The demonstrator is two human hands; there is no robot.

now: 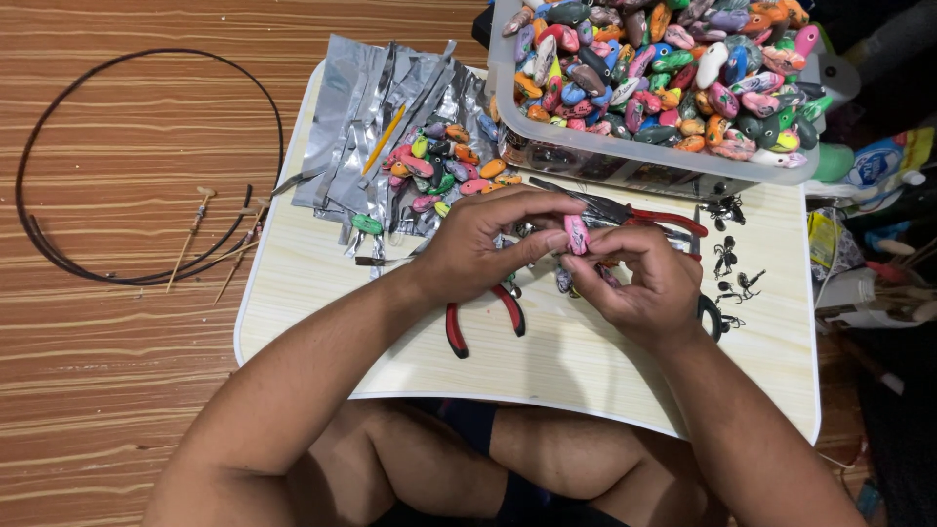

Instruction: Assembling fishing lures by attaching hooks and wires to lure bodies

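My left hand (488, 244) and my right hand (639, 278) meet over a small pale wooden lap table (586, 366). Together they pinch a small pink oval lure body (576, 234), held upright between the fingertips of both hands. Red-handled pliers (483, 322) lie on the table under my left wrist. A second red-handled tool (654, 215) lies just beyond my fingers. Several small black hooks (727, 263) are scattered to the right of my right hand.
A clear plastic tub (644, 151) full of colourful painted lure bodies stands at the table's far right. Silver foil wrappers (381, 117) and loose lure bodies (439, 161) lie far left. A black wire hoop (146, 166) and thin sticks rest on the wood floor. My bare knees are below the table.
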